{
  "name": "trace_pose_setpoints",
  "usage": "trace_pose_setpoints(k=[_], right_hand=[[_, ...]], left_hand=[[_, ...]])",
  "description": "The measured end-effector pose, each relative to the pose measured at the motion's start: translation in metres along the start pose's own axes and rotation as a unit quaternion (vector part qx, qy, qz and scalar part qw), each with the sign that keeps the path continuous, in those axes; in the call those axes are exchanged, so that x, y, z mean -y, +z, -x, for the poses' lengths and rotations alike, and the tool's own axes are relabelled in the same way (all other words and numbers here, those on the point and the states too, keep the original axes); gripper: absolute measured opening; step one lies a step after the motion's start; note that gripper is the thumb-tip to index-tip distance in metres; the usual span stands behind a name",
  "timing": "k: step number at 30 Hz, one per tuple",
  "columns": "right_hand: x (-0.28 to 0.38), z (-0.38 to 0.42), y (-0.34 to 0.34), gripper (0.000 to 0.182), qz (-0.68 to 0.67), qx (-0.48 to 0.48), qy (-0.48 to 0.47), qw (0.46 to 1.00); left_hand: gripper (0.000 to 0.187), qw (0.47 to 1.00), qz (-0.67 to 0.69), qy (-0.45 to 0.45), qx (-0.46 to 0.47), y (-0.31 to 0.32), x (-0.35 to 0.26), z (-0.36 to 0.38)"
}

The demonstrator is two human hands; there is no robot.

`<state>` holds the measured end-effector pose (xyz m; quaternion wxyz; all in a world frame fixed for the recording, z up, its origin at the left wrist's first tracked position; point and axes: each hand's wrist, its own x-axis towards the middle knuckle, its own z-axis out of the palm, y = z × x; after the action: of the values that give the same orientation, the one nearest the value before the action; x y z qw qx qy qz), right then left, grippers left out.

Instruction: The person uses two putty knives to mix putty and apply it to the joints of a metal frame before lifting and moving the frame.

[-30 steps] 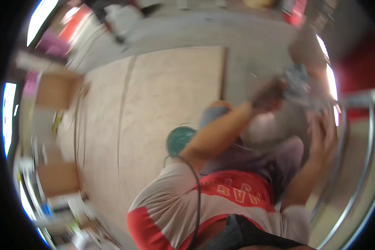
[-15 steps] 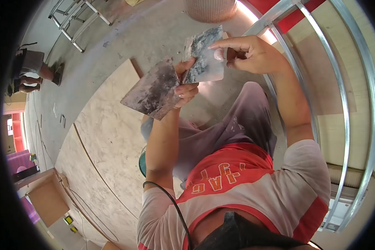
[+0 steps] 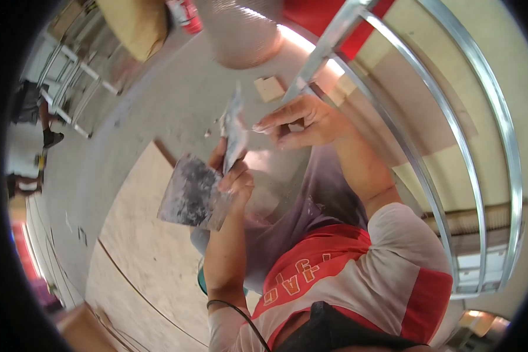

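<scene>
Two flat, rectangular putty-smeared plates are gripped in my left hand (image 3: pixel 236 176). The nearer plate (image 3: pixel 190 190), blotched grey and black, tilts out to the left of the fingers. Above the fist rises the other plate (image 3: pixel 236 132), seen nearly edge-on and blurred, with pale paste on its right face. My right hand (image 3: pixel 302 122) is just right of that upper plate, fingers bent and thumb apart from the index finger. Whitish paste shows on its fingertips, which point at the plate's face.
A metal ladder-like frame (image 3: pixel 413 149) curves along my right side. Below left lies a large pale board (image 3: pixel 135 252). Ahead stand a wrapped roll (image 3: pixel 240 35) and a small wood block (image 3: pixel 268 89). Another person's leg (image 3: pixel 44 117) shows at far left near a metal stand (image 3: pixel 70 88).
My view has shifted. The upper plate has turned from face-on to nearly edge-on. My right hand, earlier over that plate's face with a pale blob at its fingers, is now beside it.
</scene>
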<state>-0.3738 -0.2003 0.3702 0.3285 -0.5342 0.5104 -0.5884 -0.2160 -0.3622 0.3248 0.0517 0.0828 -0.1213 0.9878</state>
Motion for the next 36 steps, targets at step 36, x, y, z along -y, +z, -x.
trace_pose_setpoints(k=[36], right_hand=[[0.038, 0.048, -0.323, 0.100, 0.069, -0.376, 0.339, 0.860]], left_hand=[[0.042, 0.998, -0.042, -0.035, -0.024, -0.041, -0.041, -0.016]])
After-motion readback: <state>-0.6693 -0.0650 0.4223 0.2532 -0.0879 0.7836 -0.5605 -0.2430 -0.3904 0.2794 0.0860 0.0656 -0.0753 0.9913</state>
